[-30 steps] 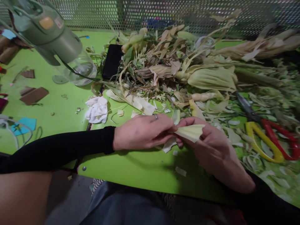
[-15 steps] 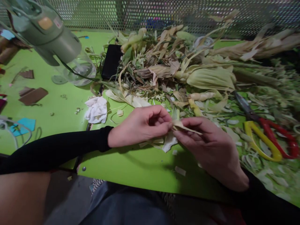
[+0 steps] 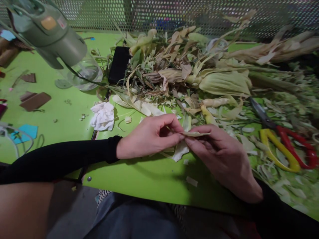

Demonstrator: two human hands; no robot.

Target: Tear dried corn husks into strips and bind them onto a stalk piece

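Both hands meet above the green table (image 3: 139, 181), pinching a narrow strip of pale corn husk (image 3: 198, 134). The thumb and index finger of my left hand (image 3: 152, 137) are closed on its left end. My right hand (image 3: 219, 152) grips it from the other side, the strip lying along its fingers. Its curled fingers partly hide the strip. Below and behind the fingertips lie a pale husk scrap (image 3: 181, 151) and a light green husk piece (image 3: 186, 122).
A heap of dry corn husks (image 3: 171, 73) spreads behind my hands. Red-and-yellow-handled scissors (image 3: 280, 142) lie to the right among scraps. On the left are a crumpled tissue (image 3: 102, 116), a black phone (image 3: 119, 64) and a green bottle (image 3: 62, 43). A perforated panel (image 3: 104, 16) borders the back.
The husk strip has turned flatter and narrower between my fingertips. My left hand has shifted slightly to the right, while my right hand has tipped a little.
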